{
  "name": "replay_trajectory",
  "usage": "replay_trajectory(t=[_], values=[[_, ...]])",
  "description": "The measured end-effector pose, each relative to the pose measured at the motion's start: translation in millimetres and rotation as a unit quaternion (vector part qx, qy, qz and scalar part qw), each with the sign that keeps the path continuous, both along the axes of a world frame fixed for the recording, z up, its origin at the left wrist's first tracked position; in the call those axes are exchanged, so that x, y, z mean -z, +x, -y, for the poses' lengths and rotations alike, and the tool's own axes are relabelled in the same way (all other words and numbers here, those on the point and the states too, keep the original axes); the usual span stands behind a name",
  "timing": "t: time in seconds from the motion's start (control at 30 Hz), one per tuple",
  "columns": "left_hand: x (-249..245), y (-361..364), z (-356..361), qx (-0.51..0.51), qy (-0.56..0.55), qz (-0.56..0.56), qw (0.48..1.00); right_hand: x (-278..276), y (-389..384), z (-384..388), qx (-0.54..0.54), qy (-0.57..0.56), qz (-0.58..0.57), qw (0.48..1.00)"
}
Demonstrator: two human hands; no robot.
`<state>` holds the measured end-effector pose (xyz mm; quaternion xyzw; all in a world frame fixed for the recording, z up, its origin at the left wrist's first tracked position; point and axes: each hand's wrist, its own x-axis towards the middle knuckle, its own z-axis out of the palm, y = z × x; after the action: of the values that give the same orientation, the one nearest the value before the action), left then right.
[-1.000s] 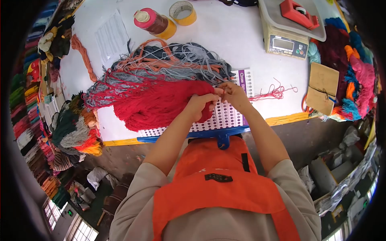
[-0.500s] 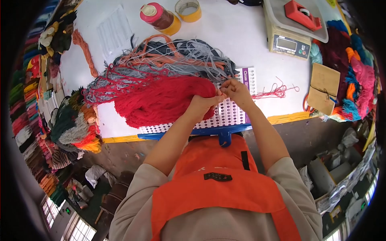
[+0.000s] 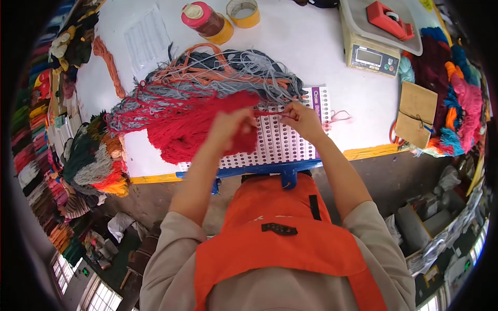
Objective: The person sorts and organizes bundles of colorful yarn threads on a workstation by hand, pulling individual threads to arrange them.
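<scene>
A thick bundle of red yarn (image 3: pixel 179 132) lies across the white perforated card (image 3: pixel 282 142), its right end under my left hand. My left hand (image 3: pixel 232 127), smeared by motion, appears closed on the red yarn at that end. A few red strands (image 3: pixel 268 112) run taut from there to my right hand (image 3: pixel 302 120), which pinches them between thumb and fingers over the card's right part. Loose red ends (image 3: pixel 338 119) trail out to the right of my right hand. Grey yarn (image 3: pixel 254 67) and orange yarn (image 3: pixel 220 62) are heaped behind the red bundle.
A blue clamp-like bar (image 3: pixel 254 170) lies along the table's front edge. Behind stand a thread cone (image 3: pixel 199 18) and a tape roll (image 3: pixel 244 13). A digital scale (image 3: pixel 371 56) holds a red tape dispenser (image 3: pixel 389 20). Coloured skeins (image 3: pixel 93 160) are piled at left.
My left hand has moved left, away from my right, shifting the red bundle's end with it. Red strands now stretch between the hands, and the loose ends at right have drawn in shorter.
</scene>
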<state>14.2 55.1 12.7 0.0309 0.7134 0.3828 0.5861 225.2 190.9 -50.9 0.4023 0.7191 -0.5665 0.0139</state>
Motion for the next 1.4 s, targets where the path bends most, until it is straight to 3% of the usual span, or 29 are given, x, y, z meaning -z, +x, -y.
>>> replay_trajectory(t=[0.07, 0.1, 0.17, 0.23, 0.37, 0.4, 0.43, 0.53, 0.6, 0.63, 0.77, 0.87, 1.0, 1.07, 1.13, 1.2, 1.4], values=[[-22, -67, 27, -0.180, 0.111, 0.097, 0.973, 2, -1, 1, -0.002, 0.005, 0.007, 1.000], [-21, -101, 46, -0.216, 0.228, 0.161, 0.936, 2, 0, 1, -0.006, 0.012, 0.016, 1.000], [-45, -126, 52, -0.350, 0.283, 0.053, 0.892, 0, -1, 0, -0.004, 0.017, 0.024, 1.000], [-57, -123, 52, -0.379, 0.185, -0.095, 0.902, -4, -4, 2, -0.004, 0.022, 0.028, 0.999], [-69, -59, 38, -0.154, 0.169, -0.049, 0.972, -11, -9, 10, 0.029, 0.019, 0.013, 0.999], [-81, -30, 24, -0.173, 0.204, -0.009, 0.963, -7, -10, 16, 0.052, 0.014, -0.020, 0.998], [-72, -15, 24, -0.155, 0.265, 0.080, 0.948, -45, -19, 19, 0.078, -0.025, -0.004, 0.997], [-68, 29, 10, -0.215, 0.336, 0.214, 0.892, -108, -28, 27, 0.151, -0.208, -0.166, 0.952], [-72, 43, 4, -0.186, 0.362, 0.240, 0.881, -143, -36, 30, 0.150, -0.253, -0.189, 0.937], [-72, 47, 1, -0.157, 0.361, 0.250, 0.885, -142, -35, 30, 0.116, -0.198, -0.173, 0.958], [-84, 48, -6, -0.150, 0.344, 0.218, 0.901, -137, -37, 32, 0.118, -0.179, -0.233, 0.949], [-80, 43, -6, -0.153, 0.362, 0.246, 0.886, -142, -33, 28, 0.211, -0.363, -0.240, 0.875], [-81, 49, -8, -0.174, 0.331, 0.239, 0.896, -142, -35, 31, 0.191, -0.321, -0.194, 0.907], [-75, 52, -8, -0.106, 0.322, 0.180, 0.923, -138, -40, 39, 0.144, -0.196, -0.208, 0.947], [-75, 50, -9, -0.128, 0.329, 0.195, 0.915, -142, -39, 37, 0.144, -0.192, -0.195, 0.951], [-73, 48, -9, -0.153, 0.335, 0.207, 0.907, -150, -42, 34, 0.215, -0.274, -0.224, 0.910], [-73, 46, -10, -0.183, 0.351, 0.223, 0.891, -134, -36, 28, 0.234, -0.373, -0.254, 0.861]])
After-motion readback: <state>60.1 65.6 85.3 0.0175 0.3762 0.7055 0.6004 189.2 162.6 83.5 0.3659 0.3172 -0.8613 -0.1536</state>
